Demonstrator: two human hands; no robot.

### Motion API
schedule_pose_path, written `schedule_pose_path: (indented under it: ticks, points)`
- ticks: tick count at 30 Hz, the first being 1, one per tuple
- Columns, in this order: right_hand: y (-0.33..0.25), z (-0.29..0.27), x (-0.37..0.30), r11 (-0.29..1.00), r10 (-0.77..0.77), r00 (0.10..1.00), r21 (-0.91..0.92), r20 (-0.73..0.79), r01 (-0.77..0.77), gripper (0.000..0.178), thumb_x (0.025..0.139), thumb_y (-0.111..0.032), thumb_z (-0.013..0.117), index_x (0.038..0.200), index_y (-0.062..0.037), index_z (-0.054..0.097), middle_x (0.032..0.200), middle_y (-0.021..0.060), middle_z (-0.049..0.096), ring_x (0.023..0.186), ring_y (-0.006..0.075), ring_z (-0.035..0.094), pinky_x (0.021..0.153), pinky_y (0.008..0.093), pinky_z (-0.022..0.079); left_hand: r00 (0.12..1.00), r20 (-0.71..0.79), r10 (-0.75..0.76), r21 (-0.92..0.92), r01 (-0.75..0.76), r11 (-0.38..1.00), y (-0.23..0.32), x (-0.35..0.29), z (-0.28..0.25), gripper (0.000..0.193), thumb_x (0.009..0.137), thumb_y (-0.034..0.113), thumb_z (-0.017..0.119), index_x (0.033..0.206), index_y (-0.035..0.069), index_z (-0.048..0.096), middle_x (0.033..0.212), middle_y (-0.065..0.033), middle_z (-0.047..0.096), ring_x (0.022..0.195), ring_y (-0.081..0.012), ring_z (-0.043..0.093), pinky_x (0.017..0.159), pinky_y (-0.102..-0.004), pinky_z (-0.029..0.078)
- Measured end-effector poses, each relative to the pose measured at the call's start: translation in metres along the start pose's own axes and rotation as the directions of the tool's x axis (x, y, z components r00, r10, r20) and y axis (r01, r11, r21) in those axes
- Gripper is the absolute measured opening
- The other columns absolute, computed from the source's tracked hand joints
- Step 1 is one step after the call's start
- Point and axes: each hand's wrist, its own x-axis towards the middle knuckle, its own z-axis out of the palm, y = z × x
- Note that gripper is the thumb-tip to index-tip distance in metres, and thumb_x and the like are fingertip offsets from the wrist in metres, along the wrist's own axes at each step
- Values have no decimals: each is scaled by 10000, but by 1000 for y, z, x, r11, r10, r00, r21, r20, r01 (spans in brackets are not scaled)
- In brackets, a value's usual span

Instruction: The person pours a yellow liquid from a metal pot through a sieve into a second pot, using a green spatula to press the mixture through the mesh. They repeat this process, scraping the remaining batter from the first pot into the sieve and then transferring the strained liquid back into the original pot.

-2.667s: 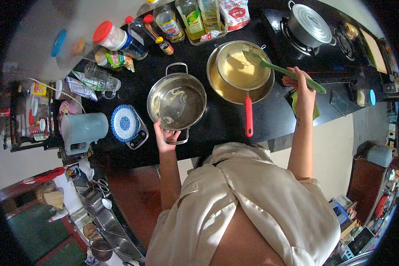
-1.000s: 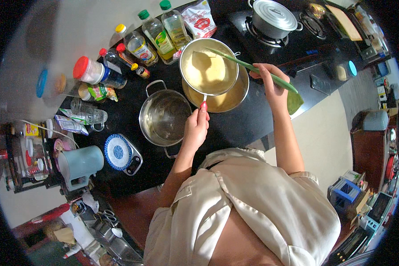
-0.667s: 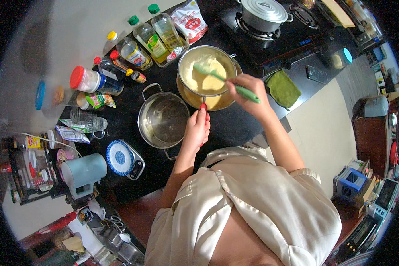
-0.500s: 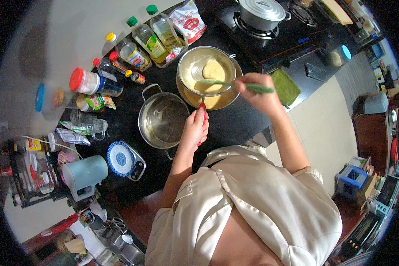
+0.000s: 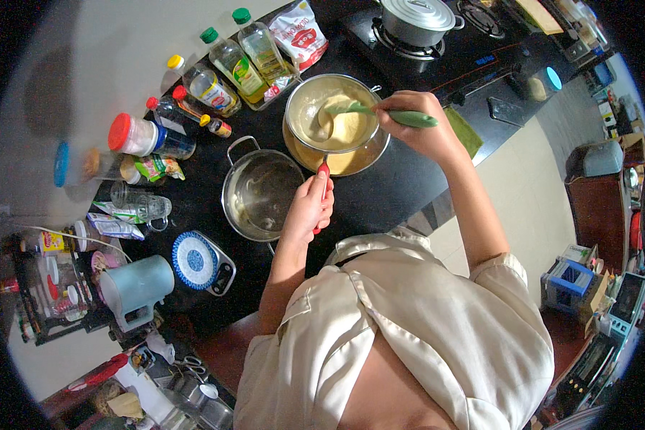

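My left hand [image 5: 311,206] is closed around the red handle of a round metal strainer [image 5: 300,118], which rests over a wide bowl [image 5: 377,159] holding pale yellow liquid. Inside the strainer sits a thick, smooth mound of yellow batter [image 5: 350,130]. The fingers of my right hand [image 5: 424,127] are wrapped round a green spatula [image 5: 411,119], whose blade reaches into the batter from the right. Left of the bowl stands a steel pot [image 5: 264,195] with two loop handles and some residue inside; my left wrist is beside its rim.
Several oil and sauce bottles [image 5: 235,68] and jars [image 5: 132,135] line the wall side. A kitchen scale [image 5: 225,275] with a blue-patterned plate [image 5: 196,259] lies left of me. Beyond, a lidded pot [image 5: 417,25] stands on the gas stove [image 5: 473,68]. A green cloth [image 5: 464,134] and phone [image 5: 505,111] lie at right.
My right hand and the spatula have moved up, away from me, and the blade now presses into the batter's upper part. The batter has changed shape. My left hand keeps its hold.
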Motion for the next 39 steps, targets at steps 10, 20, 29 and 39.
schedule_pose_path:
  ticks: [10, 20, 29, 39]
  points:
    - [-10, 35, -11, 864, 418, 907, 286, 48, -413, 196, 803, -183, 624, 827, 4, 677, 637, 153, 630, 554, 213, 631, 561, 327, 497, 999, 29, -19, -89, 21, 996, -4, 4, 0, 288, 984, 365, 396, 859, 118, 475, 524, 63, 336, 349, -31, 276, 290, -192, 219]
    - [-15, 29, -22, 911, 359, 928, 180, 101, -372, 186, 779, -180, 638, 817, -2, 676, 686, 181, 639, 605, 243, 652, 611, 339, 508, 1000, -18, -5, -16, 5, 1000, -2, 3, -1, 289, 979, 378, 410, 854, 123, 464, 521, 61, 335, 339, -33, 279, 285, -194, 217]
    - [-7, 32, -26, 984, 172, 976, 17, 131, -176, 156, 748, -181, 644, 800, -37, 678, 674, 178, 628, 630, 333, 642, 603, 378, 518, 1000, -8, -12, 27, 12, 1000, 2, 4, 4, 326, 977, 410, 402, 830, 123, 446, 546, 65, 335, 354, -19, 268, 300, -190, 200]
    - [11, 5, -10, 977, -112, 968, -150, 227, 148, 111, 725, -83, 634, 791, 5, 633, 725, 151, 616, 652, 311, 610, 607, 373, 497, 1000, -6, -11, 47, 11, 999, 8, -2, 1, 308, 984, 383, 395, 835, 119, 446, 546, 67, 346, 356, -16, 271, 302, -186, 204]
